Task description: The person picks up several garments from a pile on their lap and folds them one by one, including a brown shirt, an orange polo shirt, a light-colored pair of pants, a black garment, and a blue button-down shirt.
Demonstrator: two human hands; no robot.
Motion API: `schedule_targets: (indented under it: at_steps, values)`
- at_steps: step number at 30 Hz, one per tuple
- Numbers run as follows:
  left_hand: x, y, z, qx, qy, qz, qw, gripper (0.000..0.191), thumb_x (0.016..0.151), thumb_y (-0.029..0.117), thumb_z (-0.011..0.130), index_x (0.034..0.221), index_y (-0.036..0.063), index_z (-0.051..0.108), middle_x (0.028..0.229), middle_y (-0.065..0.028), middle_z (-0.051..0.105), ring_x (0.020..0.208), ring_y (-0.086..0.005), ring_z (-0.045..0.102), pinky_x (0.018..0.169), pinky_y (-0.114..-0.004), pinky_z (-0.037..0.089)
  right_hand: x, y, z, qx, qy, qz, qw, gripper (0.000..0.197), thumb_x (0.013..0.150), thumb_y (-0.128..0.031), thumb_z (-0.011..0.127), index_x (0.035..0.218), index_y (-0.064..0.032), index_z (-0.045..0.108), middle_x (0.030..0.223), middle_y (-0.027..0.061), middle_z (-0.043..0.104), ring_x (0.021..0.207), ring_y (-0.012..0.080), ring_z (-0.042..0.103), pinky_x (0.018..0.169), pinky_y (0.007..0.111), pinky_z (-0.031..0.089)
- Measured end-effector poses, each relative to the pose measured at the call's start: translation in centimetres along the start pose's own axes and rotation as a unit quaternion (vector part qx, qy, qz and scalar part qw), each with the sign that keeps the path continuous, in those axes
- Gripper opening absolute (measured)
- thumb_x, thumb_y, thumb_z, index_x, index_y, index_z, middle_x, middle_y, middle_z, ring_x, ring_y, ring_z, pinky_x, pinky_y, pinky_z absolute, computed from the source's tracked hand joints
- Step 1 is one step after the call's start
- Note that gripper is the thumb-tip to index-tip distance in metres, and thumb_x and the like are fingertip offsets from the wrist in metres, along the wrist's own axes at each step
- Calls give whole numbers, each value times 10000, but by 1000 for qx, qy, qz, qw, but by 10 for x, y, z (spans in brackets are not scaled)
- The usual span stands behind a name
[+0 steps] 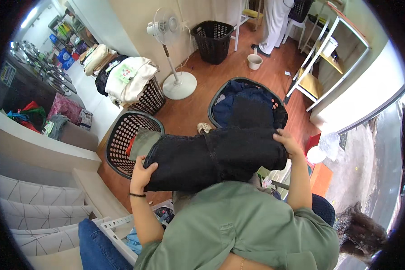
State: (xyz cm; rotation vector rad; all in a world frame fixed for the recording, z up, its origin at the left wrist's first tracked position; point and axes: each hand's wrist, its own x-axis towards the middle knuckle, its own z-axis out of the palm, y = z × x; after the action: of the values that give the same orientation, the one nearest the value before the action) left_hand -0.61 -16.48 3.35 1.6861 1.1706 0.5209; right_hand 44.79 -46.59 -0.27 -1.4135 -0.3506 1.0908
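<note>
A pair of black jeans or a similar dark denim garment stretches across my lap, folded into a long strip. My left hand grips its left end, thumb on top. At the other end my right hand pinches the upper right edge. Just beyond the garment stands a dark laundry basket heaped with navy and black clothes. To the left, a second dark plastic basket holds a folded grey-green cloth and something red.
A white pedestal fan stands beyond the baskets, beside a full laundry basket piled with folded clothes. Farther off are a black basket, a white dipper and a person in white trousers. A white-framed shelf stands right.
</note>
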Motion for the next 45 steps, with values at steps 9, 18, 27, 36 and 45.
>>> schedule_targets:
  at_steps: [9,18,27,36,45]
  values:
    - [-13,-41,24,344,-92,-84,931,735,618,211,841,1236,29,487,1205,-222,560,1128,-361,548,940,-426,447,20,66,22,-670,83,47,736,336,771,-252,697,1004,-37,587,1068,188,630,1023,327,616,866,488,499]
    - [-4,-38,120,477,3,179,860,715,838,513,601,1411,119,434,1476,-198,355,1372,-395,296,1114,-541,223,54,76,168,-664,5,-189,723,691,879,-512,534,1445,-148,379,1509,188,299,1405,382,253,1130,509,227]
    - [18,-53,118,411,99,17,906,721,844,543,565,1425,142,418,1417,-256,410,1275,-434,427,1080,-526,298,83,105,151,-596,105,-92,791,720,901,-582,460,1461,-143,351,1522,183,283,1422,374,219,1131,514,214]
    - [94,-113,63,155,4,-199,968,654,904,521,498,1214,-49,578,1182,-289,593,1148,-403,550,967,-423,414,141,64,116,-308,90,204,925,875,756,-471,759,1323,118,449,1294,269,538,1194,366,537,987,434,425]
    - [68,51,48,93,192,197,957,285,898,235,613,966,-27,524,837,-218,600,793,-375,589,711,-407,460,64,-78,173,-169,47,-88,981,417,810,-230,714,1095,51,596,989,144,663,902,219,617,810,339,480]
